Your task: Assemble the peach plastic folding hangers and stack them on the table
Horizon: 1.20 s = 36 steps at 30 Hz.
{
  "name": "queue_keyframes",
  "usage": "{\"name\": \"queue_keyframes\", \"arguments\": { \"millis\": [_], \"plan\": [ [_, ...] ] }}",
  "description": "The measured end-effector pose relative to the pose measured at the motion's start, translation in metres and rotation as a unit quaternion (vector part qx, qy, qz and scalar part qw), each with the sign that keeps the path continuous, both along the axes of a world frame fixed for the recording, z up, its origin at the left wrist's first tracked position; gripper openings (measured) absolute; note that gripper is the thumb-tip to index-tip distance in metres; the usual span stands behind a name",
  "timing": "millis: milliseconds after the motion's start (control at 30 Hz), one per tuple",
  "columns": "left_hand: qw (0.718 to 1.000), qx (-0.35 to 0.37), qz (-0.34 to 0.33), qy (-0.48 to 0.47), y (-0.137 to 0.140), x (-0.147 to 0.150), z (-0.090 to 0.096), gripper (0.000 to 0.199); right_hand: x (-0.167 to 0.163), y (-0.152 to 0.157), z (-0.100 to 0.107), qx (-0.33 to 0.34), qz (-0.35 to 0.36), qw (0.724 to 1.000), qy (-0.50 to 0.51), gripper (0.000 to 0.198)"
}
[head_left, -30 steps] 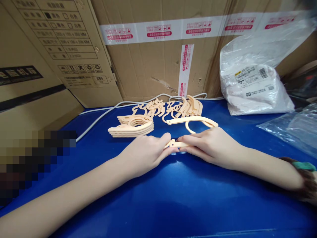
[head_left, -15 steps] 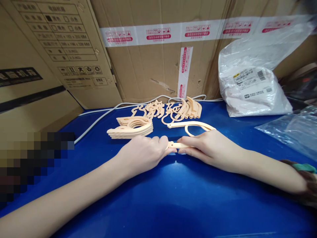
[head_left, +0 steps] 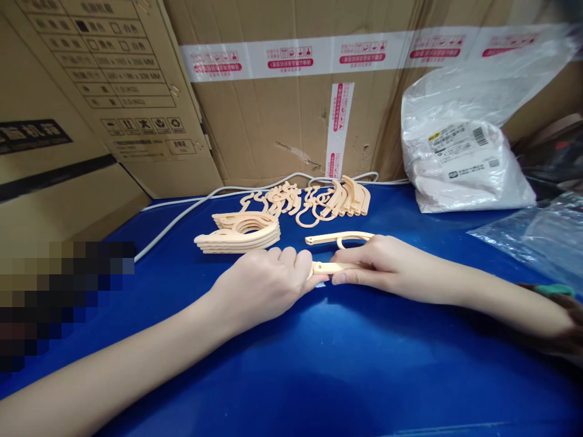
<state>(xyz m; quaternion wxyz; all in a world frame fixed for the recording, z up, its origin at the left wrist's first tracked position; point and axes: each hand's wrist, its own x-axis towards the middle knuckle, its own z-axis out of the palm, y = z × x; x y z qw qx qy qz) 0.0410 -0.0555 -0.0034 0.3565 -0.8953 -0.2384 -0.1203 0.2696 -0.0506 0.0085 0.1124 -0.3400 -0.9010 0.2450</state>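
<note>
Between my two hands is a cream plastic folding hanger (head_left: pixel 339 238), its one arm rising behind my right fingers and its other arm low between the hands. My left hand (head_left: pixel 266 282) is closed in a fist around the near end of the low arm, where a small hole shows. My right hand (head_left: pixel 387 265) pinches the same arm with thumb and fingers, hiding the hanger's middle. Behind my left hand lies a neat stack of folded hangers (head_left: pixel 239 241). Farther back are a heap of loose hooks (head_left: pixel 285 197) and a pile of curved hanger arms (head_left: pixel 348 197).
The work surface is a blue table (head_left: pixel 319 358). A grey cable (head_left: pixel 177 221) runs along its back. Cardboard boxes (head_left: pixel 268 127) wall the far and left sides. A white plastic bag (head_left: pixel 469 164) stands at the back right, with clear plastic film (head_left: pixel 542 237) in front of it.
The hanger's upper arm has tipped lower and my right hand has turned slightly with it. Both hands keep their grip; the view has shifted a little.
</note>
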Motion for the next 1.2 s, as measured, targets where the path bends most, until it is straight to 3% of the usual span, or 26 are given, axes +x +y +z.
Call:
{"name": "queue_keyframes", "arguments": {
  "millis": [233,700,1200],
  "plan": [
    [1.0,0.005,-0.017,-0.004,-0.002,-0.002,0.001,0.037,0.001,-0.001,0.0,0.012,0.01,1.0,-0.014,0.031],
    [0.992,-0.095,-0.031,-0.073,0.007,-0.005,-0.006,0.036,-0.003,-0.008,-0.009,0.139,-0.035,0.985,-0.096,0.038],
    [0.989,-0.124,-0.049,-0.058,0.008,-0.007,-0.005,0.035,-0.004,-0.008,-0.01,0.141,-0.029,0.985,-0.09,0.036]
  ]
}}
